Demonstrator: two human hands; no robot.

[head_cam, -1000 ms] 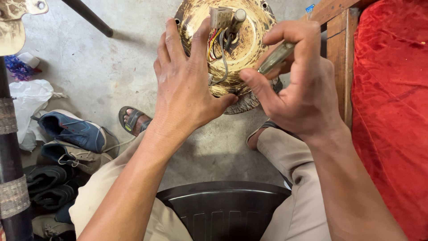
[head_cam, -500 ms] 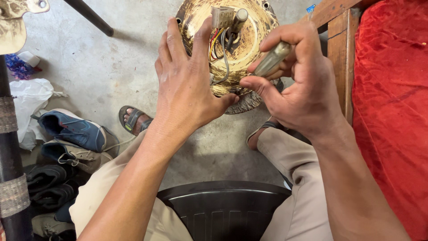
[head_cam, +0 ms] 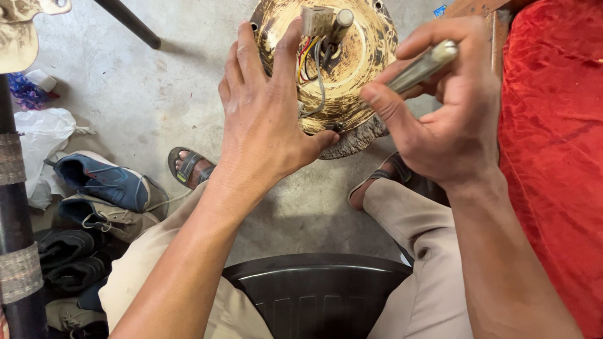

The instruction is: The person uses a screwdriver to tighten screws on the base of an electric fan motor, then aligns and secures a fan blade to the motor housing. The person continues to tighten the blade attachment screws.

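The right hand [head_cam: 455, 119] closes its fingers [head_cam: 383, 103] around a slim metal tool [head_cam: 422, 64]; its long axis slants down-left toward the round, yellowed motor housing [head_cam: 364, 56], and its tip is hidden. The left hand [head_cam: 267, 119] clasps the housing's left edge with its thumb below, so both hands touch or almost touch it. Right of the housing, a wooden frame [head_cam: 496, 19] and red cloth [head_cam: 553, 144] stand close; bare concrete floor [head_cam: 157, 107] lies left.

**Things on the floor**

At nine o'clock a blue shoe [head_cam: 103, 181] lies on the grey floor [head_cam: 157, 94], with a white bag [head_cam: 44, 135] beside it. At three o'clock is a red cloth [head_cam: 553, 163]. At six o'clock is a black chair [head_cam: 320, 295].
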